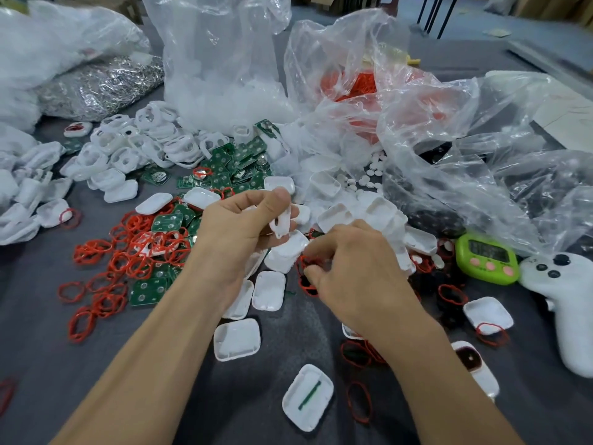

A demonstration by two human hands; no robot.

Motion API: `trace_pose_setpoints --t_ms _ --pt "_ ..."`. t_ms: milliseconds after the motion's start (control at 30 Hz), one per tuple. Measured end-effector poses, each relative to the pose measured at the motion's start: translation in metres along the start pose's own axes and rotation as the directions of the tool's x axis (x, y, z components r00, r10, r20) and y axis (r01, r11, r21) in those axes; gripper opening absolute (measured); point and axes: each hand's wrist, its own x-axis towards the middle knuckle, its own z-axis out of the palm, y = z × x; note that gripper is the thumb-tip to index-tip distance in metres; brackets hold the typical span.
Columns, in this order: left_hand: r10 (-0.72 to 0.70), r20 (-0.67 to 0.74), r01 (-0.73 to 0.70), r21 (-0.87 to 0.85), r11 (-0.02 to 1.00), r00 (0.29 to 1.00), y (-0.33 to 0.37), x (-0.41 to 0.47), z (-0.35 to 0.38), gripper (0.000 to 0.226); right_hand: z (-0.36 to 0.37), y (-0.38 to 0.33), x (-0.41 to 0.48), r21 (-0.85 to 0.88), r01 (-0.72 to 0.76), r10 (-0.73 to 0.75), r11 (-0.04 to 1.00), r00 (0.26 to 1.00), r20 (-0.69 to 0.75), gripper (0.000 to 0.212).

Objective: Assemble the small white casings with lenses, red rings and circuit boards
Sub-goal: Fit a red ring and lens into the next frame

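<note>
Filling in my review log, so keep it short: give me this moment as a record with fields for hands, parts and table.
left hand: grips a white casing, raised
right hand: pinches a red ring low on the table
circuit boards: green pile behind the left hand
loose rings: red heap at left
timer: green, at right

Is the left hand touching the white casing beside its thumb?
Touching. The head view shows the left hand pinching the white casing between thumb and fingers.
</note>
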Motion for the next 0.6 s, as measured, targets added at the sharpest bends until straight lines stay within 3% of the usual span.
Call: trace_pose_setpoints --t_ms 67,167,267,367,433,500,600 --pt "-0.013 0.005 0.013 -0.018 1.0 1.0 0.001 0.0 0.001 0.054 0.002 -0.001 0.001 -0.015 -0.031 0.031 0.999 1.0 0.001 0.007" --pt "-0.024 0.03 0.026 -0.064 0.998 0.999 0.002 0.0 0.002 0.052 0.002 0.0 0.004 -0.034 -0.054 0.056 0.998 0.997 0.049 0.01" --pt "-0.026 0.043 0.028 -0.052 0.998 0.999 0.001 0.0 0.002 0.053 0.001 0.004 0.005 0.048 -0.094 0.089 0.994 0.991 0.103 0.023" --pt "-0.04 0.052 0.042 -0.045 0.998 0.998 0.0 0.001 0.002 0.053 0.004 0.01 0.006 0.17 -0.139 0.134 0.976 0.99 0.039 0.025" --pt "-0.045 0.064 0.047 -0.029 0.998 0.997 -0.002 0.002 0.002 0.048 0.004 0.013 0.009 0.387 -0.166 0.199 0.907 0.979 -0.046 0.023" --pt "-0.048 0.082 0.049 -0.013 0.999 0.996 -0.002 0.002 0.003 0.045 0.002 0.015 0.013 0.62 -0.146 0.253 0.771 0.963 -0.088 0.021" --pt "-0.032 0.107 0.027 0.048 0.998 0.994 -0.004 0.0 0.005 0.038 -0.004 0.015 0.014 0.819 -0.118 0.293 0.562 0.954 -0.064 0.021"
